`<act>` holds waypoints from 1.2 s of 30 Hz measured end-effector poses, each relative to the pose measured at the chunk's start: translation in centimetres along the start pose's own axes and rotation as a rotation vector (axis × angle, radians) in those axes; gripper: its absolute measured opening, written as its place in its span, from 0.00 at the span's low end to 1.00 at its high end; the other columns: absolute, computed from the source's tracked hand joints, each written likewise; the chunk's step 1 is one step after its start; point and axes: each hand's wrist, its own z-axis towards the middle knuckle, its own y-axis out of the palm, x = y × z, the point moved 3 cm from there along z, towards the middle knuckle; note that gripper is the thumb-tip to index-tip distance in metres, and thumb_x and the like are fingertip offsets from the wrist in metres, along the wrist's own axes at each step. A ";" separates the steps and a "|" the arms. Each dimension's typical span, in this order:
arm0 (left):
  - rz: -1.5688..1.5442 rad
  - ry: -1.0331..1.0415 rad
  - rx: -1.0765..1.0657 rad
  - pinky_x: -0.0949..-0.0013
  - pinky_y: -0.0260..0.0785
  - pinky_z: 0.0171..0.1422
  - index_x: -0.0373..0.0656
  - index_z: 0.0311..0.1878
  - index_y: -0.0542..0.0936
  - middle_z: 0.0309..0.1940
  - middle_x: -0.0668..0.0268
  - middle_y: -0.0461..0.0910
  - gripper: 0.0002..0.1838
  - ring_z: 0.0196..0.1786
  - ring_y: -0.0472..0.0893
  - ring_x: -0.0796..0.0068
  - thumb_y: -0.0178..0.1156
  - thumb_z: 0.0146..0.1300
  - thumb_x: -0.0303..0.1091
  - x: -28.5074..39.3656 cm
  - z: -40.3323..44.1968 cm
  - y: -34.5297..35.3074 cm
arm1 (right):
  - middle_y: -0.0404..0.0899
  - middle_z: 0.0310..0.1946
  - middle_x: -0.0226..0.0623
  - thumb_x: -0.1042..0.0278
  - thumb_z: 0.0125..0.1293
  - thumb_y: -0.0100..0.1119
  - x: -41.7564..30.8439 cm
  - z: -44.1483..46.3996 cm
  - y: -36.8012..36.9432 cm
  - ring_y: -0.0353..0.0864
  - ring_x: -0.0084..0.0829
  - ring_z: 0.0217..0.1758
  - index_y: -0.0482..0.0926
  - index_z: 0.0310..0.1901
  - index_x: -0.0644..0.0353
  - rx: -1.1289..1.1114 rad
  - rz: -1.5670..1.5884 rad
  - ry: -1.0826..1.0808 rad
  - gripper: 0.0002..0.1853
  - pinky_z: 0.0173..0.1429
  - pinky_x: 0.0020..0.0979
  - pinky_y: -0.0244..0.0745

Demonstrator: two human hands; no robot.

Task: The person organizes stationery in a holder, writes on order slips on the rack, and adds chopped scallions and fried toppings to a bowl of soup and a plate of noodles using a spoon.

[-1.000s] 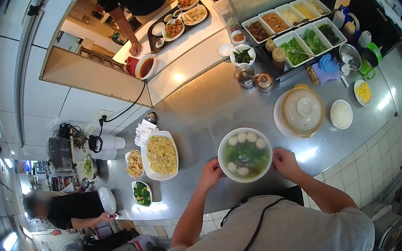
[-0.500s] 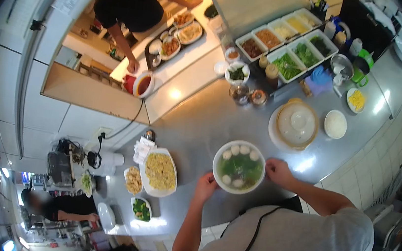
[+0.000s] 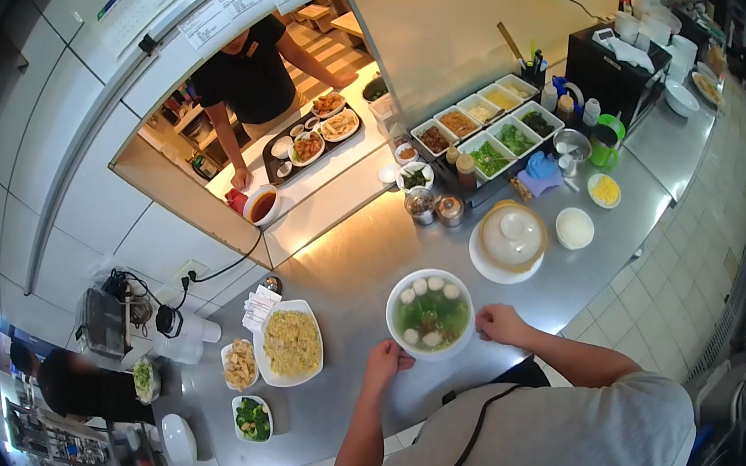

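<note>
A white bowl of green soup with several pale balls [image 3: 430, 314] is at the counter's front. At the bowl's lower left edge is my left hand [image 3: 389, 358], its fingers closed against the side. My right hand [image 3: 499, 325] is curled at the right rim, fingertips against the edge. Behind and to the right is a lidded clay pot [image 3: 513, 234] on a white plate. To the left are a dish of fried rice [image 3: 291, 343], a dish of pale fried pieces [image 3: 239, 364] and a dish of green vegetables [image 3: 253, 418].
Beyond the steel counter [image 3: 359, 277], a person [image 3: 258, 73] stands at the hatch by a food tray [image 3: 315, 139]. Ingredient tubs [image 3: 490, 158], jars [image 3: 420, 205] and a rice bowl [image 3: 574, 228] are at the back right. Another person [image 3: 89, 385] is at the lower left.
The view has swung, showing more of the counter's far right end. My hands remain at the soup bowl. The person at lower left has moved back from the white dish held earlier.
</note>
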 end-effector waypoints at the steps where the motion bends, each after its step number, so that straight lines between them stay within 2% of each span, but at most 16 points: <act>1: -0.007 0.027 0.009 0.61 0.90 0.49 0.31 0.48 0.81 0.40 0.53 0.88 0.18 0.40 0.92 0.62 0.50 0.87 0.38 -0.2 -0.2 0.2 | 0.90 0.33 0.41 0.67 0.77 0.63 -0.1 -0.9 0.2 0.93 0.31 0.32 0.85 0.48 0.70 0.000 0.002 0.007 0.12 0.38 0.34 0.89; 9: -0.097 -0.034 0.072 0.61 0.89 0.44 0.32 0.46 0.80 0.38 0.52 0.87 0.19 0.38 0.92 0.61 0.51 0.87 0.40 -1.5 -1.2 1.7 | 0.90 0.36 0.42 0.68 0.77 0.61 1.9 -2.9 -2.2 0.91 0.30 0.32 0.84 0.51 0.71 0.030 0.069 -0.065 0.12 0.39 0.32 0.88; 13: -0.065 -0.015 0.195 0.61 0.89 0.42 0.31 0.46 0.81 0.37 0.52 0.87 0.19 0.35 0.91 0.61 0.51 0.86 0.40 0.0 -3.1 3.8 | 0.90 0.35 0.41 0.67 0.78 0.61 2.4 -2.1 -5.9 0.90 0.29 0.33 0.84 0.51 0.70 0.011 0.176 -0.076 0.12 0.40 0.32 0.88; 16: 0.050 0.012 0.290 0.61 0.88 0.39 0.32 0.46 0.82 0.32 0.56 0.87 0.19 0.31 0.90 0.63 0.52 0.86 0.40 -2.0 -5.3 4.4 | 0.89 0.34 0.40 0.66 0.79 0.61 2.3 -2.1 -8.9 0.89 0.28 0.32 0.84 0.50 0.68 -0.032 0.207 -0.105 0.12 0.40 0.32 0.87; 18: -0.047 -0.068 0.365 0.63 0.87 0.37 0.33 0.45 0.83 0.31 0.58 0.87 0.19 0.29 0.89 0.66 0.54 0.85 0.41 -1.7 -7.5 6.1 | 0.90 0.31 0.40 0.65 0.78 0.62 3.2 -2.1 -11.3 0.89 0.29 0.31 0.85 0.49 0.66 -0.017 0.110 -0.136 0.11 0.40 0.34 0.86; 21: -0.014 -0.166 0.423 0.65 0.86 0.36 0.34 0.45 0.83 0.32 0.58 0.87 0.19 0.28 0.88 0.67 0.56 0.84 0.43 -3.1 -9.1 6.7 | 0.90 0.29 0.39 0.64 0.77 0.63 4.9 -1.5 -13.5 0.90 0.32 0.30 0.86 0.46 0.64 0.027 -0.026 -0.219 0.10 0.40 0.36 0.85; 25: -0.080 -0.202 0.458 0.66 0.85 0.35 0.35 0.45 0.84 0.33 0.58 0.88 0.19 0.29 0.88 0.68 0.57 0.83 0.43 -2.4 -9.8 8.6 | 0.89 0.29 0.41 0.64 0.75 0.65 6.0 -0.6 -13.5 0.90 0.37 0.30 0.87 0.44 0.63 0.007 -0.058 -0.313 0.10 0.40 0.39 0.85; 27: -0.188 -0.180 0.470 0.61 0.88 0.45 0.32 0.48 0.83 0.38 0.54 0.89 0.18 0.38 0.91 0.61 0.58 0.82 0.42 -1.7 -9.4 10.3 | 0.89 0.29 0.42 0.64 0.75 0.66 6.1 -0.1 -12.9 0.90 0.38 0.30 0.87 0.44 0.63 -0.018 -0.053 -0.329 0.10 0.40 0.39 0.85; 28: -0.191 -0.180 0.474 0.61 0.88 0.45 0.32 0.48 0.83 0.38 0.54 0.89 0.18 0.38 0.91 0.61 0.58 0.82 0.42 -1.5 -9.0 11.0 | 0.89 0.29 0.42 0.64 0.75 0.66 6.0 0.0 -12.5 0.90 0.39 0.30 0.87 0.44 0.63 -0.036 -0.046 -0.340 0.10 0.41 0.39 0.85; 30: -0.398 -0.121 0.398 0.57 0.88 0.55 0.29 0.56 0.79 0.46 0.50 0.88 0.18 0.47 0.91 0.56 0.57 0.83 0.40 -0.8 -8.2 12.5 | 0.89 0.30 0.42 0.63 0.75 0.66 5.9 0.2 -11.8 0.90 0.38 0.30 0.87 0.45 0.63 -0.062 -0.031 -0.342 0.10 0.41 0.39 0.85; 31: -0.402 -0.121 0.399 0.57 0.88 0.55 0.29 0.56 0.79 0.46 0.50 0.88 0.18 0.47 0.91 0.56 0.57 0.83 0.40 -0.5 -7.7 13.1 | 0.90 0.31 0.42 0.63 0.75 0.65 5.7 0.3 -11.5 0.91 0.38 0.31 0.87 0.46 0.63 -0.082 -0.016 -0.342 0.11 0.42 0.39 0.86; 33: -0.582 -0.076 0.396 0.52 0.88 0.62 0.25 0.60 0.72 0.51 0.45 0.86 0.17 0.49 0.90 0.51 0.54 0.84 0.34 -0.2 -6.7 14.2 | 0.90 0.32 0.42 0.63 0.76 0.64 5.0 0.5 -10.7 0.91 0.38 0.31 0.87 0.47 0.63 -0.154 0.024 -0.285 0.12 0.42 0.40 0.86; 34: -0.585 -0.080 0.396 0.52 0.88 0.62 0.25 0.60 0.72 0.51 0.45 0.86 0.17 0.49 0.90 0.51 0.54 0.84 0.34 -1.1 -6.1 14.4 | 0.91 0.34 0.42 0.62 0.76 0.63 4.5 0.4 -9.8 0.91 0.38 0.32 0.86 0.48 0.64 -0.225 0.071 -0.224 0.12 0.43 0.40 0.86; 36: -0.640 0.000 0.478 0.49 0.88 0.63 0.28 0.61 0.70 0.53 0.46 0.84 0.13 0.50 0.90 0.50 0.53 0.83 0.29 -2.7 -5.0 14.3 | 0.91 0.34 0.43 0.62 0.76 0.62 3.1 0.7 -7.7 0.91 0.37 0.32 0.86 0.49 0.65 -0.267 0.057 -0.239 0.13 0.43 0.40 0.86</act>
